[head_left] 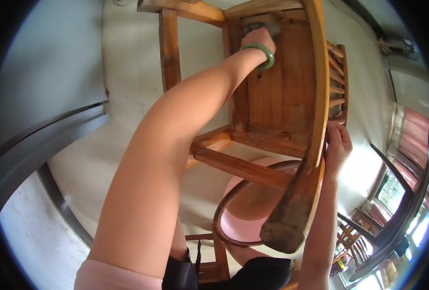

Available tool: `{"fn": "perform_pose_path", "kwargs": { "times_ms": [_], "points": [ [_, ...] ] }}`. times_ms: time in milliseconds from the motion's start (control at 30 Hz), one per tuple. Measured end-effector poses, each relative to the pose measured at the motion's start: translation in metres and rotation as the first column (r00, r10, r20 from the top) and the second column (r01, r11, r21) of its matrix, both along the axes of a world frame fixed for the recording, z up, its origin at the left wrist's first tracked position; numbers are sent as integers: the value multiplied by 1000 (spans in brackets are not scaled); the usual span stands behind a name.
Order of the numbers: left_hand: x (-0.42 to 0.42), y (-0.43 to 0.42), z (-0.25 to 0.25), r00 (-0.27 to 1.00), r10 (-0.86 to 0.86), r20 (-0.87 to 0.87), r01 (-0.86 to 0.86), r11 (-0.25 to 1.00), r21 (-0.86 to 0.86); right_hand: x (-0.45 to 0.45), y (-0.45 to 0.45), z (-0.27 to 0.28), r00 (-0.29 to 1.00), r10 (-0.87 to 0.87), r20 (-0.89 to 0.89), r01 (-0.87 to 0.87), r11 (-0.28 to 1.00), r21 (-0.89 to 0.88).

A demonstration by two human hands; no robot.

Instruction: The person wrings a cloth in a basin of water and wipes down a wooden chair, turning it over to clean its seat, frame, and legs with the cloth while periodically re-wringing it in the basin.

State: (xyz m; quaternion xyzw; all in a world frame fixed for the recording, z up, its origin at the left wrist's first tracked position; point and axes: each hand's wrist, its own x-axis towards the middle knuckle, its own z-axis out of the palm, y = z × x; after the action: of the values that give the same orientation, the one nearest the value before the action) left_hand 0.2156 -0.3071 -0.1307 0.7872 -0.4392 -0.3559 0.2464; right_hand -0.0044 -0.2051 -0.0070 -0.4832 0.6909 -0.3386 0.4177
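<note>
A wooden chair (282,92) lies tipped over, with the underside of its seat facing me. My left hand (259,40), with a green bangle at its wrist, reaches into the top of that underside. Its fingers are closed on a greyish rag (272,24), smeared by motion and partly hidden, pressed against the wood. My right hand (337,145) is at the chair's right side, fingers bent around the outer edge of the frame. Below the chair stands a pink basin (229,226) holding brownish water, partly covered by a chair leg (287,227).
A slatted chair back (337,82) shows on the right. Further right stand more wooden chairs (352,239) near a pink curtain (415,133) and a window. A grey panel (50,140) runs along the left. The pale floor (127,159) surrounds the chair.
</note>
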Motion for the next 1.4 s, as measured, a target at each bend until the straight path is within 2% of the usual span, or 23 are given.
{"fn": "perform_pose_path", "kwargs": {
  "times_ms": [33, 100, 167, 200, 267, 300, 400, 433, 467, 500, 533, 667, 733, 833, 900, 967, 1033, 1067, 1133, 1167, 1233, 1367, 1400],
  "points": [
    [0, 1, 7, 996, -72, -47, 70, 997, -32, 0, 1, 0, 1000, 10, -2, -10, 1000, 7],
    [-24, -1, 24, 992, -127, -14, 121, 966, -229, -1, 0, 0, 1000, -2, -5, 2, 1000, 9],
    [-36, -4, 53, 970, -241, -12, 238, 964, -122, 0, 0, 2, 999, 16, -42, -15, 1000, 27],
    [-33, -1, 45, 972, -236, -16, 232, 965, -119, 0, 1, 2, 998, 32, -57, -31, 999, 22],
    [-31, 5, 22, 957, -271, 104, 290, 891, -348, 0, -2, 3, 996, 45, -74, -45, 999, 7],
    [-34, 11, 18, 958, -270, 97, 286, 894, -345, 0, -2, 3, 996, 34, -78, -35, 999, -6],
    [-43, 41, 7, 848, -483, 217, 520, 681, -516, 6, 1, 6, 995, 30, -91, -29, 999, 15],
    [-46, 51, 14, 768, -600, 225, 629, 641, -439, 7, 1, 8, 995, 18, -102, -15, 999, 31],
    [-58, 54, 5, 670, -729, 143, 710, 573, -408, 4, 0, 4, 999, 22, -45, -22, 1000, -4],
    [-59, 80, 18, 550, -790, 272, 815, 436, -382, 2, 0, 2, 998, 26, -51, -26, 1000, -2],
    [-65, 93, 19, 456, -836, 306, 873, 354, -334, 1, 0, 2, 998, 33, -62, -34, 999, -8],
    [-58, 99, 9, 383, -881, 276, 896, 283, -341, 5, 0, 6, 991, 41, -127, -41, 999, 2],
    [-51, 100, -7, 3, -909, 416, 998, 30, 59, 3, 0, 5, 993, 39, -107, -38, 999, 13],
    [-20, 118, -28, 48, -924, 378, 997, 68, 40, 3, -3, 4, 993, 44, -112, -45, 999, -2],
    [-36, 111, -22, -90, -943, 321, 954, 10, 298, 3, 1, 3, 988, 43, -145, -46, 999, -18],
    [-42, 99, -8, -28, -966, 258, 960, 46, 276, 3, 0, 4, 997, 36, -67, -36, 999, -6],
    [-48, 83, -1, 222, -953, -207, 965, 245, -94, 3, -1, 5, 995, 34, -92, -34, 999, -4],
    [-55, 81, 4, 210, -955, -208, 968, 233, -91, 3, 0, 5, 994, 30, -104, -30, 1000, -2],
    [-61, 86, 20, 303, -839, -451, 805, 479, -350, 5, 1, 4, 997, 16, -76, -17, 1000, -10],
    [-66, 85, 16, 305, -838, -452, 805, 481, -348, 5, 1, 4, 998, 9, -58, -10, 1000, -22],
    [-76, 87, 9, 274, -932, -239, 862, 348, -369, 3, 0, 4, 996, 26, -82, -28, 999, -24],
    [-71, 87, 7, 284, -940, -189, 871, 335, -358, -1, 1, -1, 996, 40, -74, -41, 999, -19],
    [-65, 89, 11, 297, -941, -164, 907, 332, -259, -3, -2, -2, 996, 53, -76, -56, 998, -39]
  ]
}}
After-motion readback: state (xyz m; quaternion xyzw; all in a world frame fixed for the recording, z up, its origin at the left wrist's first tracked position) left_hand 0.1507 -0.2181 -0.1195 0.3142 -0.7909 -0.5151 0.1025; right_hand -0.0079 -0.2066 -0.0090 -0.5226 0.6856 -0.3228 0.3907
